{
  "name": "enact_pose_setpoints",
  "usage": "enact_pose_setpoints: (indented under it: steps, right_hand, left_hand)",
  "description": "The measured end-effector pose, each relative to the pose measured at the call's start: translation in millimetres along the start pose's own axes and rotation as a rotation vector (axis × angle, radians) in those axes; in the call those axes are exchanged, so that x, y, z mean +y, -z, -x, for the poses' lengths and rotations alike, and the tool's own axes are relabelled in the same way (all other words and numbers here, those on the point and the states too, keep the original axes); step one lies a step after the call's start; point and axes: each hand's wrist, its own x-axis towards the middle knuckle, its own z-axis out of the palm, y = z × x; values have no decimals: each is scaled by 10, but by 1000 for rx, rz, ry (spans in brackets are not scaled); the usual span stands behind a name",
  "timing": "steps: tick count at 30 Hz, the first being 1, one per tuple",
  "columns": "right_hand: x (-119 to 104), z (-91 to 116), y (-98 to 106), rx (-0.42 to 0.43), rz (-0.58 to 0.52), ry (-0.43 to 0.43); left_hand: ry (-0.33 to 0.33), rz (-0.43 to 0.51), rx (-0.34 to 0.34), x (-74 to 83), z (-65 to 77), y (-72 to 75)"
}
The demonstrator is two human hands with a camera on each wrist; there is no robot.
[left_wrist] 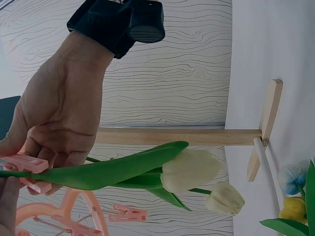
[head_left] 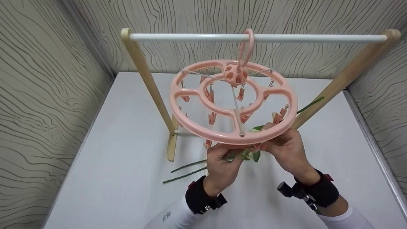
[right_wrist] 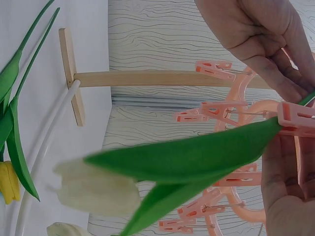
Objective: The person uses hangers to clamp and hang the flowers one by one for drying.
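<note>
In both wrist views a white tulip (left_wrist: 189, 169) with green leaves (right_wrist: 197, 152) hangs head down from a pink clothespin (right_wrist: 297, 118). The right hand (left_wrist: 64, 105) grips this clothespin, which sits across the stem. The left hand (head_left: 224, 165) pinches the stem close to the clothespin; its fingertips show at the stem in the right wrist view. Above both hands is the rim of a round pink clip hanger (head_left: 203, 132), hiding some of their fingers in the head view. A smaller white tulip (left_wrist: 225, 198) shows just past the first bloom.
The hanger's hook (head_left: 250, 47) loops over a white rod (head_left: 190, 37) on a wooden stand (head_left: 144, 73). Several other clothespins (head_left: 212, 118) dangle around the ring. Blue (left_wrist: 291, 178) and yellow tulips (left_wrist: 294, 209) lie on the white table (head_left: 127, 190). One green stem (head_left: 311, 104) sticks up at right.
</note>
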Motion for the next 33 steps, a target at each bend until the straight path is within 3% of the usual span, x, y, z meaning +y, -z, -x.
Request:
enact_pose_setpoints:
  steps: [10, 21, 27, 33]
  right_hand:
    - [-9, 40, 24, 1, 66, -16]
    - [-4, 71, 86, 32, 75, 0]
    - [-25, 93, 149, 52, 83, -12]
    - [-25, 113, 233, 64, 93, -9]
  left_hand:
    - [-7, 0, 3, -13, -14, -16]
    - [28, 3, -28, 19, 16, -3]
    - [22, 14, -79, 9, 121, 90]
    - [35, -58, -139, 2, 254, 220]
